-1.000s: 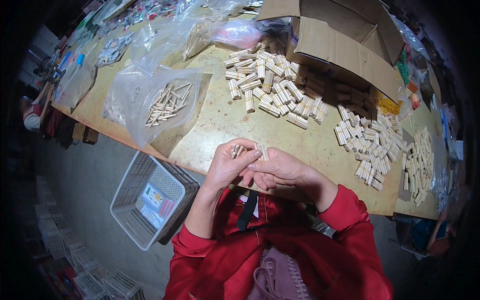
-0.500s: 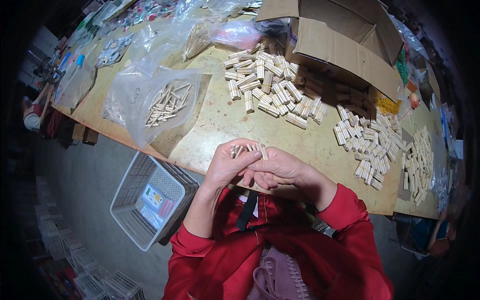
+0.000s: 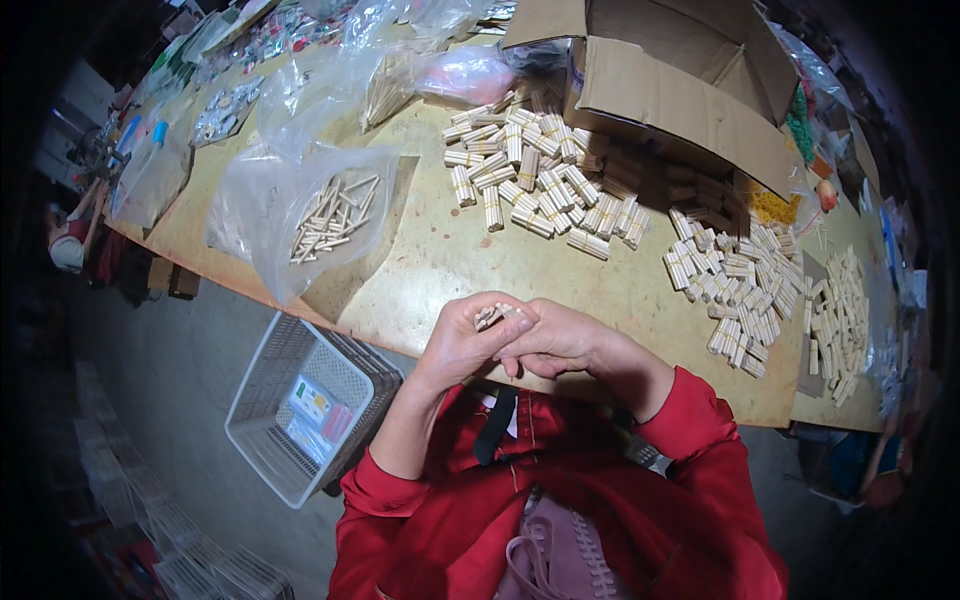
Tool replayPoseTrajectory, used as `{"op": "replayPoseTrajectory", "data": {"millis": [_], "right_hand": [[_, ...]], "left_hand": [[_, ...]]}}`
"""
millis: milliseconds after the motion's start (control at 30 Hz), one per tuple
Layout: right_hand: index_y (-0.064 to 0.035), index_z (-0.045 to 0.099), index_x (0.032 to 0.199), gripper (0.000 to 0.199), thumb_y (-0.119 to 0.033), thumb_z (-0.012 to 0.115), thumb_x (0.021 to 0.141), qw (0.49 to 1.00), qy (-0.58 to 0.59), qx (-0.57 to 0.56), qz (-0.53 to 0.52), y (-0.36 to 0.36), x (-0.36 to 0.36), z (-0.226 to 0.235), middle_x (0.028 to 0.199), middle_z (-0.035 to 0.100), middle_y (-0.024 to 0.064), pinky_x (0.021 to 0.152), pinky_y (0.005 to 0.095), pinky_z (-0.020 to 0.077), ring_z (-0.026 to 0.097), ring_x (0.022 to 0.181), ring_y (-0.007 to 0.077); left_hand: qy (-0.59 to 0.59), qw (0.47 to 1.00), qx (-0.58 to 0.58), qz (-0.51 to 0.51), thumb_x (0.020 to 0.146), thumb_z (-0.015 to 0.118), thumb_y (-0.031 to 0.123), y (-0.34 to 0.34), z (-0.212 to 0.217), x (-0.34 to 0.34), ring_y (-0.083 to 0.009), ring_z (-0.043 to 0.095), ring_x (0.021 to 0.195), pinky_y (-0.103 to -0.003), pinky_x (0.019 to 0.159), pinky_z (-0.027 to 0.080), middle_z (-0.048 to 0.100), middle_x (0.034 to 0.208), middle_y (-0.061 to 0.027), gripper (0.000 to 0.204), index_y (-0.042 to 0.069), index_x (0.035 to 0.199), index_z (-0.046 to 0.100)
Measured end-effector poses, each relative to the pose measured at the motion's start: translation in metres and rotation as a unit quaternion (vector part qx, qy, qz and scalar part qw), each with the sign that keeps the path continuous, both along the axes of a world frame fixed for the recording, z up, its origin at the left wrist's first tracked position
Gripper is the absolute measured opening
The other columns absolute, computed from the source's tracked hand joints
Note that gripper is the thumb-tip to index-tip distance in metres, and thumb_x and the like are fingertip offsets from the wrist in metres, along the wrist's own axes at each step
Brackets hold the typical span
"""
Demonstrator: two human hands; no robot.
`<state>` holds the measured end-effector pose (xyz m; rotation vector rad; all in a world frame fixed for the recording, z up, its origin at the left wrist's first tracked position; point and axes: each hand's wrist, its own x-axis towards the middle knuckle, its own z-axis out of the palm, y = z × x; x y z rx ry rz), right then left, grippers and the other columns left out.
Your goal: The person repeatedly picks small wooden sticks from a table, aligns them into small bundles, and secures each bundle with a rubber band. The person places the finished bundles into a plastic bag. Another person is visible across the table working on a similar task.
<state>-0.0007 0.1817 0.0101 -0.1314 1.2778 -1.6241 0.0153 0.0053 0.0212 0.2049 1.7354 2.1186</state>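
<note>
Close to the table's near edge, my two hands are pressed together around a handful of short wooden sticks (image 3: 497, 314). My left hand (image 3: 462, 342) is closed round them, their pale ends showing above its fingers. Against it lies my right hand (image 3: 560, 338), its fingers curled in on the same sticks and partly hidden. To the left, loose sticks (image 3: 335, 218) lie in the mouth of a clear plastic bag (image 3: 275, 225). Beyond my hands sits a heap of stick bundles (image 3: 545, 165) tied with yellowish bands. A second heap of bundles (image 3: 735, 285) is to the right.
An open cardboard box (image 3: 660, 95) stands behind the bundles. More loose sticks (image 3: 838, 325) lie at the far right, near yellow rubber bands (image 3: 770, 208). A grey plastic basket (image 3: 300, 410) holding packets is on the floor, left below the table (image 3: 430, 270).
My hands have drawn closer together. The sticks, earlier in two groups fanned between the hands, now form one tighter handful. The view has shifted slightly.
</note>
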Motion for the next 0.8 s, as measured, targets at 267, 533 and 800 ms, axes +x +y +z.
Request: {"op": "replayPoseTrajectory", "data": {"millis": [267, 533, 800], "right_hand": [[0.0014, 0.060, 0.100, 0.030, -0.024, 0.045, 0.102, 0.977, -0.033, -0.106, -0.182, 0.004, -0.013, 0.010, 0.065, 0.062, 0.0081, 0.029, 0.0183, 0.0281, 0.040, 0.033, 0.0046], [-0.0114, 0.064, 0.091, 0.019, -0.030, 0.062, 0.089, 0.936, -0.096, -0.104, -0.323, 0.010, -0.026, -0.010, 0.067, 0.054, -0.0020, 0.036, 0.0234, 0.0254, 0.038, 0.044, 0.0054], [-0.0035, 0.062, 0.093, 0.027, -0.030, 0.063, 0.089, 0.899, 0.203, -0.088, -0.377, -0.015, -0.029, -0.023, 0.073, 0.061, 0.0030, 0.048, 0.0243, 0.0444, 0.058, 0.062, 0.0087]], "left_hand": [[-0.171, 0.892, 0.387, 0.160, 0.099, 0.054, 0.025, -0.009, -0.013, -0.022, -0.0084, 0.047, 0.066, -0.024, 0.060, 0.041, 0.046, 0.070, 0.0018, 0.022, 0.007, 0.085, 0.052], [-0.462, 0.506, 0.721, 0.105, 0.095, 0.055, 0.011, -0.003, -0.021, -0.036, -0.0101, 0.052, 0.060, -0.024, 0.053, 0.046, 0.054, 0.068, -0.0018, 0.023, 0.009, 0.071, 0.053], [-0.350, 0.869, 0.345, 0.057, 0.087, 0.066, 0.021, -0.016, -0.036, -0.032, -0.0130, 0.052, 0.065, -0.023, 0.057, 0.045, 0.054, 0.077, -0.0053, 0.031, -0.003, 0.105, 0.060]]}}
